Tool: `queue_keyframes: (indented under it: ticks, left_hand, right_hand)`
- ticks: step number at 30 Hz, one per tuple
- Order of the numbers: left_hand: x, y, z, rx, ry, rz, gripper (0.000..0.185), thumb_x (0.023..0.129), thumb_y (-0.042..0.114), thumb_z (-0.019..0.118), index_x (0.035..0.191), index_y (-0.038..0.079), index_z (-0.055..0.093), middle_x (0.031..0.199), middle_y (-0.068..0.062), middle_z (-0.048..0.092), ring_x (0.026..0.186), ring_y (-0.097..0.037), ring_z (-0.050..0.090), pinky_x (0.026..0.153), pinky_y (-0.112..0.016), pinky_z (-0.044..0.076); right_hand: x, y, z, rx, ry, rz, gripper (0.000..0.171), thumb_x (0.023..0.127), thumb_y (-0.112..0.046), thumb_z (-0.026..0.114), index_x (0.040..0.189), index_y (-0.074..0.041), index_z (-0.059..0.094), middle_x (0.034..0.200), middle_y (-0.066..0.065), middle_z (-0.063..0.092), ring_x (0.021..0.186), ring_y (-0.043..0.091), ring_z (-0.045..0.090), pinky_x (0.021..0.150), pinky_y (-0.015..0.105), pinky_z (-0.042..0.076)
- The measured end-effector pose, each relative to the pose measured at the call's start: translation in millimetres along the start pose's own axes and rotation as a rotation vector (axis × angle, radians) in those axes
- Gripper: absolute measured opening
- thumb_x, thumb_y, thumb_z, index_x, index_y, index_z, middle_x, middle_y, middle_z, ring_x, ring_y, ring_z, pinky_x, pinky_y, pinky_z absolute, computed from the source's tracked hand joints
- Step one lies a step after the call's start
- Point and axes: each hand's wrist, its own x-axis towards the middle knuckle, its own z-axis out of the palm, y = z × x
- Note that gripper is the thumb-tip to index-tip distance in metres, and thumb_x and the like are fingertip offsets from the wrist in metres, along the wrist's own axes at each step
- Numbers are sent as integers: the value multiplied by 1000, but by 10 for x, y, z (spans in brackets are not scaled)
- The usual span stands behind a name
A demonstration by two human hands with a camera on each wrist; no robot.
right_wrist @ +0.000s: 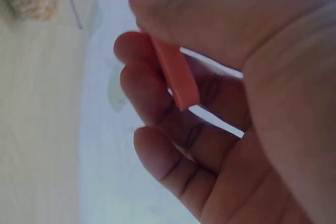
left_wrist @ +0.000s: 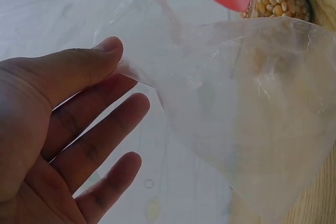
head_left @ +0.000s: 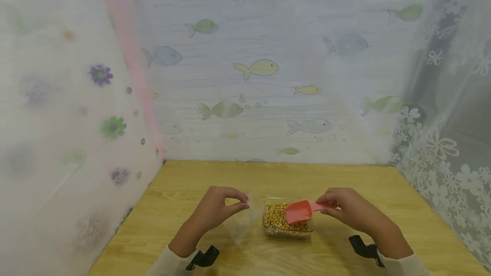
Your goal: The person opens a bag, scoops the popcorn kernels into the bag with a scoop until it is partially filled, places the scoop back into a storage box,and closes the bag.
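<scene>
My left hand point(head_left: 220, 208) pinches the edge of a clear plastic bag point(left_wrist: 247, 114) between thumb and forefinger, its other fingers spread apart. The bag hangs down just left of a glass container point(head_left: 287, 235) of yellow corn kernels point(head_left: 275, 214). My right hand point(head_left: 350, 208) grips the handle of a red scoop point(head_left: 298, 212) with thumb and curled fingers. Over the container's right part, the scoop's bowl is tilted and shows a few kernels in it. In the right wrist view the handle point(right_wrist: 176, 72) lies across the fingers.
The container stands on a wood-grain table point(head_left: 207, 173). Behind it hangs a curtain with printed fish point(head_left: 261, 68), with a flowered curtain point(head_left: 113, 127) on the left and a lacy one point(head_left: 441, 144) on the right. Black wrist mounts point(head_left: 207, 257) sit at both sleeves.
</scene>
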Motion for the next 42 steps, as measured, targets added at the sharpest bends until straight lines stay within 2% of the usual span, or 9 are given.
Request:
queue_keyframes:
  ticks: [4, 8, 12, 20, 28, 33, 38, 42]
  left_hand:
    - [-19, -15, 21, 2, -12, 4, 9, 94, 39, 76, 93, 30, 80, 105, 16, 78, 101, -7, 74, 86, -31, 61]
    - [-24, -21, 33, 7, -7, 12, 10, 93, 37, 77, 93, 28, 80, 105, 17, 78, 100, -7, 74, 84, -30, 61]
    - [-21, -14, 33, 15, -2, 22, 9, 93, 36, 77, 92, 28, 80, 105, 16, 78, 100, -7, 74, 83, -31, 61]
    - [-11, 22, 14, 31, -9, 10, 9, 94, 35, 77, 93, 27, 81, 106, 15, 78, 100, -7, 74, 84, -31, 60]
    - [4, 32, -19, 27, -11, 9, 4, 93, 34, 78, 94, 31, 80, 107, 14, 78, 100, -8, 74, 83, -31, 60]
    - [7, 44, -37, 28, -12, 3, 4, 93, 34, 78, 94, 31, 80, 108, 14, 78, 100, -7, 74, 82, -29, 60]
    - [8, 61, -39, 35, -15, 0, 5, 93, 33, 78, 94, 30, 80, 108, 14, 78, 101, -7, 74, 83, -29, 60]
    - [13, 66, -36, 28, -14, 6, 4, 93, 32, 79, 95, 29, 81, 108, 14, 78, 96, -6, 74, 75, -26, 57]
  right_hand:
    - [-13, -136, -17, -146, 28, -12, 18, 93, -16, 77, 111, -18, 78, 95, -15, 65, 81, -1, 58, 66, 24, 53]
    - [-11, -258, -22, -291, 104, -62, 20, 89, -12, 80, 108, -19, 78, 95, -12, 65, 84, 5, 62, 68, 25, 54]
    - [-2, -323, -24, -355, 158, -93, 20, 87, -11, 82, 105, -18, 78, 94, -11, 66, 83, 10, 61, 68, 26, 54]
    - [-5, -271, 2, -372, 139, -66, 16, 87, -13, 82, 101, -20, 78, 91, -12, 66, 81, 9, 59, 68, 26, 53]
    - [36, -186, 116, -318, 86, 15, 16, 88, -15, 82, 101, -23, 80, 93, -14, 73, 83, 7, 55, 69, 27, 51]
    - [64, -186, 160, -306, 102, -2, 14, 87, -17, 83, 99, -24, 81, 94, -13, 75, 81, 6, 50, 67, 26, 47]
    - [94, -186, 211, -293, 105, -34, 15, 87, -16, 83, 100, -23, 81, 94, -12, 72, 85, 10, 59, 70, 29, 53]
    - [125, -157, 274, -272, 108, -43, 16, 87, -16, 84, 101, -23, 81, 93, -12, 70, 84, 11, 61, 69, 28, 54]
